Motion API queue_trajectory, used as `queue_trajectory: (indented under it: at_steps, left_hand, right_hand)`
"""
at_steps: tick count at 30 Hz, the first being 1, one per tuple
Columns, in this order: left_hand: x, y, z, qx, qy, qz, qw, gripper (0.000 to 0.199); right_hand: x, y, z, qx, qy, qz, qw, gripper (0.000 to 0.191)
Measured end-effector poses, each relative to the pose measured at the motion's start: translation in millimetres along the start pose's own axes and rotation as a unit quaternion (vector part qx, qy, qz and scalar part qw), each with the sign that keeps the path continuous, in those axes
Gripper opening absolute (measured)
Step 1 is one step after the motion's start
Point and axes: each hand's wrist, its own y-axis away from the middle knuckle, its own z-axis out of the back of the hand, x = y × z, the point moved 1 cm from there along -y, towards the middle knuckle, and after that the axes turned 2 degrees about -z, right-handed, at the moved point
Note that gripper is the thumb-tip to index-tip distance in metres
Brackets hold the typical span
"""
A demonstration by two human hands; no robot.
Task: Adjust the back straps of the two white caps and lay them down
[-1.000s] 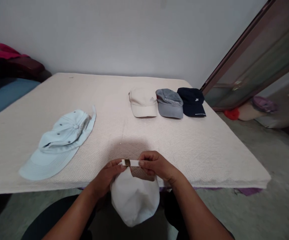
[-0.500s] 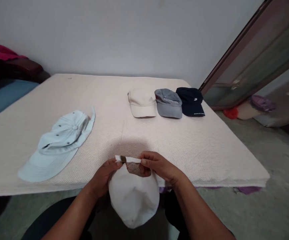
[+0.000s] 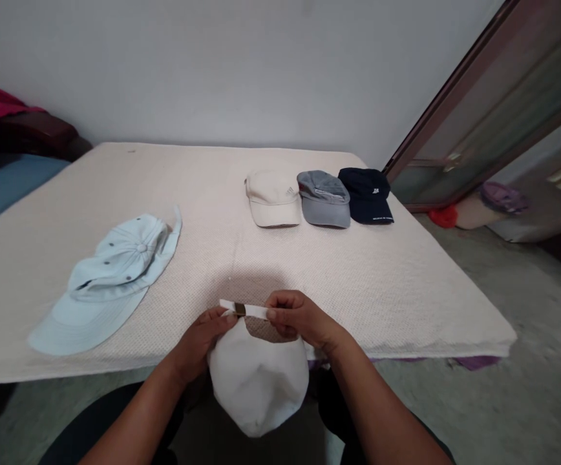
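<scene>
Between my hands, at the table's front edge, is a white cap [image 3: 258,381] with its back strap upward. My left hand [image 3: 200,339] pinches the strap end beside a dark brass-coloured buckle [image 3: 240,310]. The fingers of my right hand [image 3: 304,320] are closed on the other end of the white strap [image 3: 256,312], over the cap's back opening. A light blue cap [image 3: 110,271] lies on its side to the left, its brim toward me. Farther back on the right stand a beige cap [image 3: 271,197], a grey cap [image 3: 325,200] and a navy cap [image 3: 366,197], side by side.
The caps lie on a table or bed with a cream woven cover [image 3: 212,187], against a pale wall [image 3: 212,71]. A door [image 3: 469,129] is at the right. Dark red and pink items [image 3: 13,110] sit beyond the left edge.
My right hand has shifted slightly left along the strap, still gripping it. The whole view has moved a little; the caps on the cover keep their places.
</scene>
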Motion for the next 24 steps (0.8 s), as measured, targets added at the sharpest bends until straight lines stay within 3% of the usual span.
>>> queue_trajectory:
  at_steps: [8,13,19,24]
  left_hand:
    - [1.6,2.2,-3.4,-0.009,-0.060,-0.011,0.998,0.018]
    - [-3.5,2.4,-6.1,-0.016,-0.122,-0.035,0.992,0.015]
    - [3.9,-0.4,-1.3,-0.056,-0.173,-0.032,0.983,0.025]
    - [2.6,1.9,-3.2,-0.020,-0.116,-0.022,0.993,0.019]
  right_hand:
    - [-5.1,-6.0,-4.1,-0.057,0.080,0.020,0.995,0.020]
    - [-6.0,-4.8,-4.8,-0.015,0.026,0.017,0.999,0.022]
    - [-4.4,-4.8,-9.5,-0.003,0.023,-0.008,1.000,0.019]
    - [-2.5,-2.8,-9.1,0.020,-0.003,-0.010,1.000,0.021]
